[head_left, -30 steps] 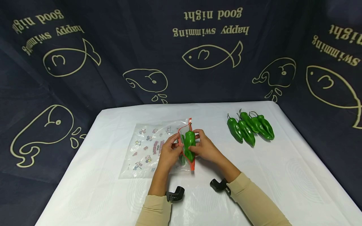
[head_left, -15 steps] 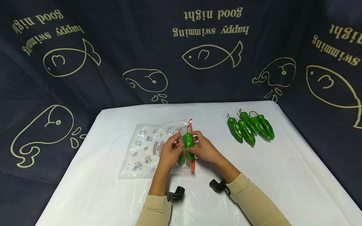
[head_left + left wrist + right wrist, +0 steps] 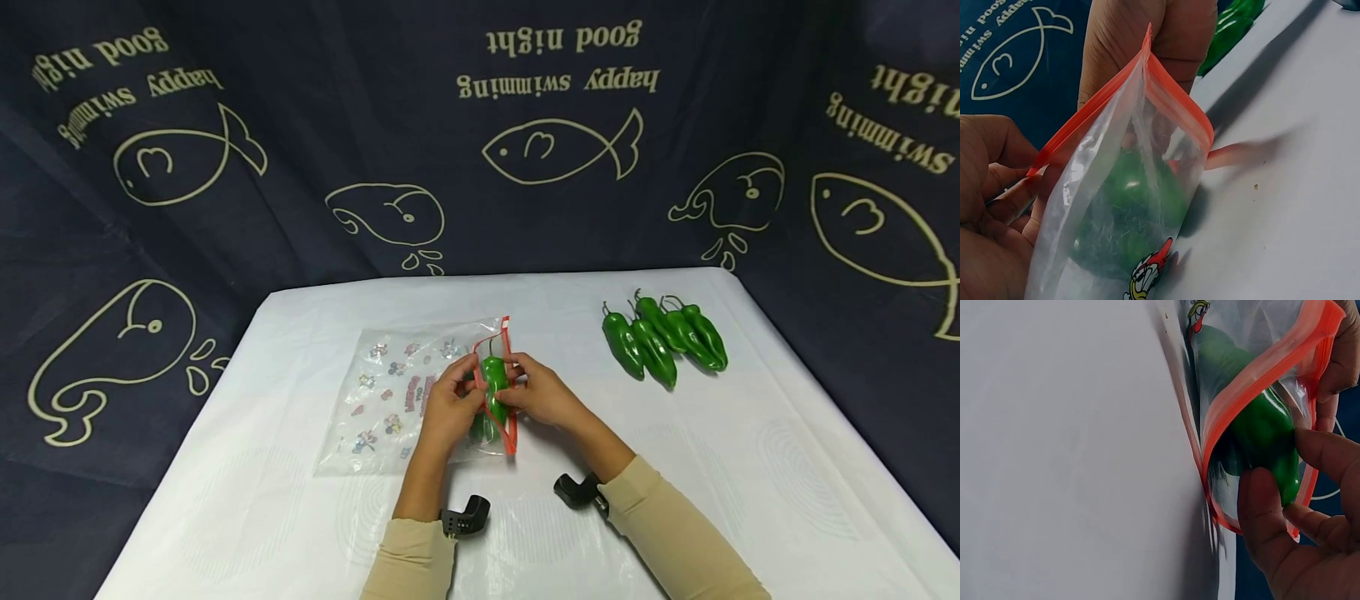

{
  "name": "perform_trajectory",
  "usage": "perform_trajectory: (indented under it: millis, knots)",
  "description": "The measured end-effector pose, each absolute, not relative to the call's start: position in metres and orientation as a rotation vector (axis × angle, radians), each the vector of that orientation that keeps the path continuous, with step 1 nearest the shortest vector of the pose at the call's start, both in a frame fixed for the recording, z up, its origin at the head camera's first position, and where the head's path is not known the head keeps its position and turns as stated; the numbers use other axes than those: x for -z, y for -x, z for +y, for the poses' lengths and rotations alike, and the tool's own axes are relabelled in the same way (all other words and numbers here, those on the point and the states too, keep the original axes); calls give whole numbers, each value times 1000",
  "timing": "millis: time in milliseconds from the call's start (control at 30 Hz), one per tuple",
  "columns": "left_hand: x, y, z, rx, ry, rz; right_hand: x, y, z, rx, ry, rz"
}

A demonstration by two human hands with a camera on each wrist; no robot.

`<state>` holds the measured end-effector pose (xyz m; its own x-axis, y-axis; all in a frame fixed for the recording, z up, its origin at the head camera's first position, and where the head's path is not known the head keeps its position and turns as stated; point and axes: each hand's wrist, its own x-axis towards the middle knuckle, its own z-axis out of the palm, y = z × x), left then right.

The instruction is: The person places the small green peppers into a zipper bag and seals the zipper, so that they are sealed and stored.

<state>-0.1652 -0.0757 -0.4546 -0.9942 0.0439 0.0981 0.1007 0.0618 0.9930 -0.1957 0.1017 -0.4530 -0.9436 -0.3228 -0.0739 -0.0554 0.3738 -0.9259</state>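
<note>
Your pepper (image 3: pixel 493 372) lies between your two hands, in the open mouth of the bag (image 3: pixel 351 367); its long axis runs along the red rim (image 3: pixel 512 437) rather than across it, stem pointing away from you and tip towards you; the bag's body spreads out to the left, so the way deeper in looks to be sideways to that axis. Your right hand (image 3: pixel 546 396) is the nearer, pinching the pepper between bent thumb and fingers, open just as far as its width; your left hand (image 3: pixel 453 400) has its fingers curled in on the rim, gripping the bag's left lip; more green shows through the plastic, and the other peppers (image 3: pixel 654 350) lie well apart, off to the right.
</note>
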Motion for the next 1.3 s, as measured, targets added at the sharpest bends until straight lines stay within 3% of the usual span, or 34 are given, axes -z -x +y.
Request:
perform_trajectory:
  millis: [933, 1300]
  knots:
    - [451, 164, -73, 2159, 141, -2244, 453, 194, 100, 1778, 313, 2070]
    - [422, 149, -72, 2196, 133, -2236, 441, 206, 135, 1557, 461, 2405]
